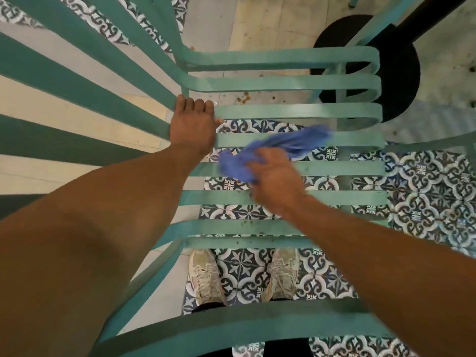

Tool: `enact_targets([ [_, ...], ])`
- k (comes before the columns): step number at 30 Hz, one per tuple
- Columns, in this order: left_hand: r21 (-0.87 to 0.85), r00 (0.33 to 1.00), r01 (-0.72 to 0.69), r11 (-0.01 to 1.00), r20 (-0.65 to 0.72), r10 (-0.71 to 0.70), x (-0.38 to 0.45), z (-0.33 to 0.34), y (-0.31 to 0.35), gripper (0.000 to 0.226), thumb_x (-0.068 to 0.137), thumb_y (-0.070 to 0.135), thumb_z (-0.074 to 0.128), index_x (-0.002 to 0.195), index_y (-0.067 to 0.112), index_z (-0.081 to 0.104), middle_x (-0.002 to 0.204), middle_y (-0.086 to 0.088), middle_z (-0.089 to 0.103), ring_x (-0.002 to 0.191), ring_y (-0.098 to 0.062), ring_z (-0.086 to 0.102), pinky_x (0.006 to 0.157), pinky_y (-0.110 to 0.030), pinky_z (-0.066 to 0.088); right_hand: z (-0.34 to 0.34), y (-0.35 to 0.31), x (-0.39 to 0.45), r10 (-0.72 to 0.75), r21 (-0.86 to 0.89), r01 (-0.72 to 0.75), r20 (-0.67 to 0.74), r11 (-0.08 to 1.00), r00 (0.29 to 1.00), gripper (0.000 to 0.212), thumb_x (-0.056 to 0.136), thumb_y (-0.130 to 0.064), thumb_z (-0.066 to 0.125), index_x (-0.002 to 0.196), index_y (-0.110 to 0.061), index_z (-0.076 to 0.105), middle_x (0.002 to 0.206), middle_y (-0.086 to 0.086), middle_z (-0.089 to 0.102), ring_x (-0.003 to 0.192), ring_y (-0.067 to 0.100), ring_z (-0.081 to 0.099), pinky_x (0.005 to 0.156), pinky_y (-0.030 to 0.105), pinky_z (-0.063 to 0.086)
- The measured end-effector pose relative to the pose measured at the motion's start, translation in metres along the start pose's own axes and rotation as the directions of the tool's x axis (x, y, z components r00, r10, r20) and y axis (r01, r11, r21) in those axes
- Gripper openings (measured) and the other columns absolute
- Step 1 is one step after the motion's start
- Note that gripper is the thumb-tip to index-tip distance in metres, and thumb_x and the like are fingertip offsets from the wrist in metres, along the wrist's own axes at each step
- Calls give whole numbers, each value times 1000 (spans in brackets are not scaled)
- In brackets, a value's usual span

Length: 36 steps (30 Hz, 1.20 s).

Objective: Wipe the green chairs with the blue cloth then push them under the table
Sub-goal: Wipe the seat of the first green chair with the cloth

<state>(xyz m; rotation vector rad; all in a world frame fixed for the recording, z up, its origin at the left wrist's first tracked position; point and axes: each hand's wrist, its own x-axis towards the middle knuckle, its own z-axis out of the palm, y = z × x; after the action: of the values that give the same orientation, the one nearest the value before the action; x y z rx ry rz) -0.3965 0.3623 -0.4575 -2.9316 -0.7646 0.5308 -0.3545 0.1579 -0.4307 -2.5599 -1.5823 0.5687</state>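
A green slatted chair (296, 83) fills the view from above, its seat slats running left to right. My left hand (192, 126) grips the bend where the back slats meet the seat. Over the middle seat slats, my right hand (274, 176) holds a crumpled blue cloth (283, 148), which is blurred with motion and lies against the slats. Brown specks dot a slat near the seat's front edge (247, 224).
A black round table base (401, 73) with a dark pole stands just beyond the chair at the upper right. Patterned blue-and-white floor tiles (438, 191) and pale tiles with crumbs lie beneath. My two shoes (206, 276) stand under the chair's armrest.
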Motion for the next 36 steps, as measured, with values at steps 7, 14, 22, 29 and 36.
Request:
enact_targets([
  [7, 19, 1000, -5, 1000, -5, 5, 1, 4, -1, 49, 103, 41, 30, 126, 2, 49, 122, -22, 57, 115, -37, 49, 110, -44, 22, 6, -39, 5, -245, 34, 244, 49, 969, 968, 31, 81, -26, 54, 105, -14, 69, 109, 9, 62, 102, 31, 50, 89, 49, 48],
  [14, 47, 1000, 4, 999, 21, -5, 1, 2, 0, 53, 103, 45, 24, 128, 4, 48, 122, -19, 57, 116, -35, 49, 111, -45, 19, -58, 138, -114, 364, -175, -344, 95, 922, 927, 48, 79, -36, 35, 94, -4, 69, 89, 25, 60, 81, 40, 55, 77, 52, 50],
  [22, 55, 1000, 1, 998, -2, -1, 2, 3, 1, 49, 103, 41, 31, 130, 4, 47, 122, -19, 58, 116, -35, 49, 111, -43, 19, 12, -45, -15, -249, 126, 230, 165, 965, 954, 44, 82, -18, 60, 126, -20, 59, 129, 7, 53, 118, 29, 42, 101, 45, 36],
  [29, 74, 1000, 2, 997, -9, -1, 1, 5, 0, 44, 101, 36, 36, 129, 4, 47, 121, -20, 58, 115, -36, 50, 111, -45, 21, 13, -24, -46, -462, 95, 456, 310, 885, 831, 28, 84, -25, 64, 112, -20, 66, 111, 7, 59, 108, 28, 51, 79, 40, 55],
  [36, 70, 1000, -1, 998, -2, 2, 2, 4, 0, 49, 103, 41, 28, 127, 4, 48, 120, -19, 59, 115, -35, 50, 112, -46, 20, -47, 124, -127, -178, -50, 213, 382, 976, 907, 18, 67, -34, 50, 84, -31, 46, 79, 6, 58, 83, 36, 62, 52, 40, 55],
])
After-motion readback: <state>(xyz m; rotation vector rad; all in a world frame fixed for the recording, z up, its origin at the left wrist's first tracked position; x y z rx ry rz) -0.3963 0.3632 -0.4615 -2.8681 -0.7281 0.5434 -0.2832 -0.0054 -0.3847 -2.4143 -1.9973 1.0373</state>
